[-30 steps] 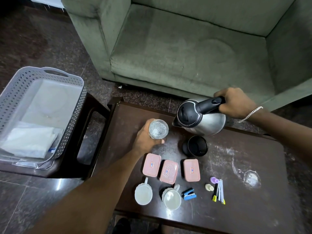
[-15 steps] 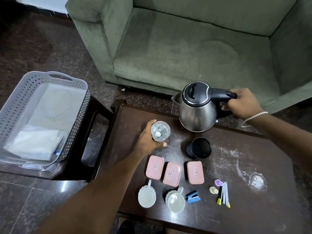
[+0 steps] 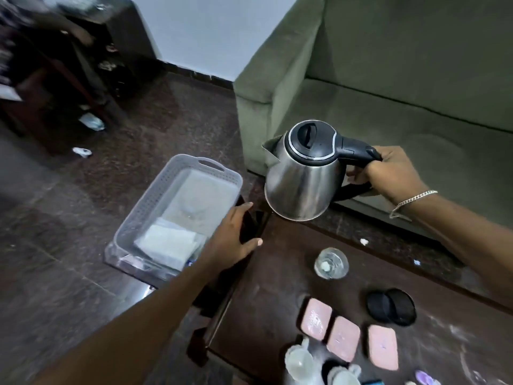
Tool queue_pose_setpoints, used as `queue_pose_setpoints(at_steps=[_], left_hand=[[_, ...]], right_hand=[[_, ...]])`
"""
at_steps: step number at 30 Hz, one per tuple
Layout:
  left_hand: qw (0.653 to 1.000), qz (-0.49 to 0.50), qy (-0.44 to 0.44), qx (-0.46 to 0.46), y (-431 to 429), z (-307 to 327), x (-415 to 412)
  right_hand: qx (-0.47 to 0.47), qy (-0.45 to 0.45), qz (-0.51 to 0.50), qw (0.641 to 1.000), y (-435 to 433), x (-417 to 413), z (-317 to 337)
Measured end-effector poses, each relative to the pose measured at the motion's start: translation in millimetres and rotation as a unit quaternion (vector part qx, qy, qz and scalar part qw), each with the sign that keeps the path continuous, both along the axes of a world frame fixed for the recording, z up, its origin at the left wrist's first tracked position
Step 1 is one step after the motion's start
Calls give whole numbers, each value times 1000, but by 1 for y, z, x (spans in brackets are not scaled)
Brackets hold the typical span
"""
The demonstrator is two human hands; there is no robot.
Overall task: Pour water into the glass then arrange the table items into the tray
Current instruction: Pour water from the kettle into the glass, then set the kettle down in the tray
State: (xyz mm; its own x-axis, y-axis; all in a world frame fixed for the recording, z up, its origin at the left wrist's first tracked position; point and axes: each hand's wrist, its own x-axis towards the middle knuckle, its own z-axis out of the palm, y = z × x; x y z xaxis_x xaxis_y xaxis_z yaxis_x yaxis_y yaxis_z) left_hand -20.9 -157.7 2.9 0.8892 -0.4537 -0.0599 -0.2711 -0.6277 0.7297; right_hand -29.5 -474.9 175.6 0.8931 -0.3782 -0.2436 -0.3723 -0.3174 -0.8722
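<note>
My right hand (image 3: 388, 173) grips the black handle of the steel kettle (image 3: 302, 176), which hangs upright in the air above the table's far left corner. The glass (image 3: 331, 263) with water stands alone on the dark table (image 3: 277, 301). My left hand (image 3: 233, 240) is open, fingers spread, hovering between the table's left edge and the grey perforated tray (image 3: 155, 201). The tray sits on a low stool to the left and holds a folded white cloth (image 3: 166, 245).
Three pink lidded boxes (image 3: 344, 337) lie in a row on the table. A black cup (image 3: 391, 307) lies behind them, two white cups (image 3: 299, 362) in front. A green sofa (image 3: 388, 79) stands behind the table. Dark furniture (image 3: 55, 65) fills the far left.
My left hand let go of the glass and moved left toward the tray. The kettle went from tilted to upright and rose. The view swung left.
</note>
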Motion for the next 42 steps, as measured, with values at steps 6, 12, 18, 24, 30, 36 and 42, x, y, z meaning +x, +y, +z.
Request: queue_pose_setpoints(at_steps=[6, 12, 18, 24, 30, 36, 42], left_hand=[[993, 115, -1, 37, 98, 14, 35], [982, 170, 29, 80, 162, -4, 53], [980, 151, 58, 118, 191, -23, 63], [981, 121, 71, 136, 201, -32, 69], [976, 101, 98, 164, 207, -34, 72], [965, 86, 125, 212, 214, -35, 74], [951, 68, 133, 270, 217, -39, 85]], right_hand=[[43, -22, 28, 998, 100, 67, -9], [7, -6, 47, 999, 185, 124, -62], [-13, -7, 49, 999, 236, 142, -107], [-8, -24, 43, 999, 255, 142, -128], [-37, -30, 74, 996, 254, 143, -140], [-123, 18, 99, 987, 248, 123, -135], [-192, -184, 148, 953, 307, 38, -136]])
